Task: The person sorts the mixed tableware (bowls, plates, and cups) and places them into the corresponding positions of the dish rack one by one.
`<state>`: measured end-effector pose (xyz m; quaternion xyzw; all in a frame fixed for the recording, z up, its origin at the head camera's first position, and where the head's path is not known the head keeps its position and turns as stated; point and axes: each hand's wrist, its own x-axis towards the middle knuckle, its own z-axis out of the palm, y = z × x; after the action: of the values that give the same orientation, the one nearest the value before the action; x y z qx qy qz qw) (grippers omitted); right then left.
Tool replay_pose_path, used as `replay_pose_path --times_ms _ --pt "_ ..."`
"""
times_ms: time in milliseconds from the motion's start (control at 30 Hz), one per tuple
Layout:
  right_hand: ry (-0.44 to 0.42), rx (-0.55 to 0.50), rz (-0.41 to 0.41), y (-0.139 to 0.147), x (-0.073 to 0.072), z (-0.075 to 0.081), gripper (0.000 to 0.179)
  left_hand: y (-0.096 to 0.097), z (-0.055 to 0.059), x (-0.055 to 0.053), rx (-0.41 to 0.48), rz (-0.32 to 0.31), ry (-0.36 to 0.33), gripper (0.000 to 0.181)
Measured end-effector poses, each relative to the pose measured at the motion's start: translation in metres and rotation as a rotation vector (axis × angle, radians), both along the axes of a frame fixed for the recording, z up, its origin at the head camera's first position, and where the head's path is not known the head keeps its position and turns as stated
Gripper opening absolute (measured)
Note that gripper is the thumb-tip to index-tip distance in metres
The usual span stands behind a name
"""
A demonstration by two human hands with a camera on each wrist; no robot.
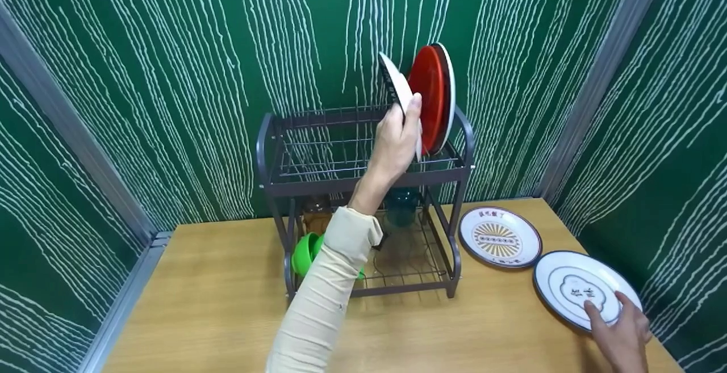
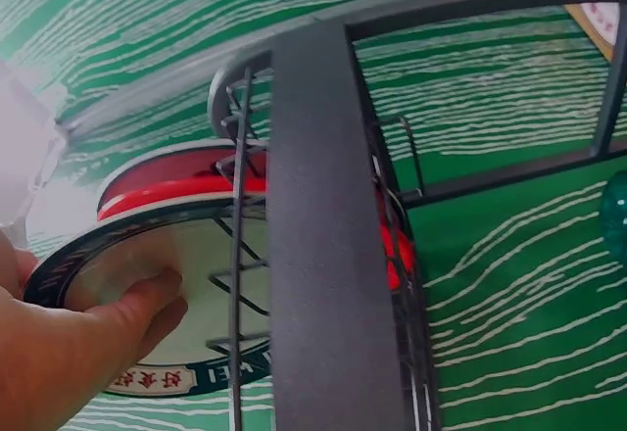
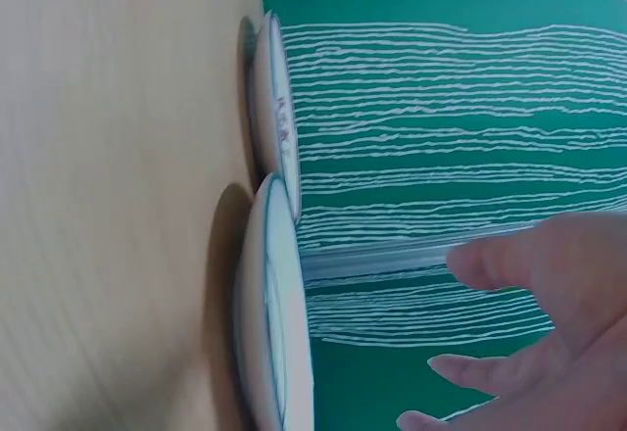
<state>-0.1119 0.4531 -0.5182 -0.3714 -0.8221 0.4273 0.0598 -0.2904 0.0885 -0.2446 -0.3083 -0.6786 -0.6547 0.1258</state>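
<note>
My left hand (image 1: 395, 140) grips a white plate with a dark patterned rim (image 2: 201, 269), thumb on one face. This plate stands tilted on edge at the upper tier of a dark metal dish rack (image 1: 318, 185). Just right of it, a red plate (image 1: 426, 92) and a white-edged plate (image 1: 449, 78) stand upright in the wires. My right hand (image 1: 625, 330), thumb and fingers spread, hovers over the near side of a blue-rimmed white plate (image 1: 559, 271) on the table. In the right wrist view a gap shows between the fingertips and that plate (image 3: 289, 304).
A second white plate with a yellow sunburst pattern (image 1: 500, 237) lies behind the blue-rimmed one. On the rack's lower tier are green bowls (image 1: 304, 254), a brownish glass (image 1: 317, 214) and a teal cup (image 1: 402, 208). Green walls with white lines (image 1: 216, 106) surround the wooden table (image 1: 227, 299).
</note>
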Motion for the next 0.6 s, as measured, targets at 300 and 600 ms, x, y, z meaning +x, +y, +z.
replay_pose_path --times_ms 300,600 --pt "-0.034 -0.028 -0.003 0.006 -0.004 -0.015 0.083 -0.002 -0.003 -0.001 -0.088 -0.001 -0.002 0.04" --pt "-0.051 -0.051 -0.017 0.012 -0.001 -0.016 0.085 -0.005 -0.001 0.004 -0.155 -0.008 0.078 0.033"
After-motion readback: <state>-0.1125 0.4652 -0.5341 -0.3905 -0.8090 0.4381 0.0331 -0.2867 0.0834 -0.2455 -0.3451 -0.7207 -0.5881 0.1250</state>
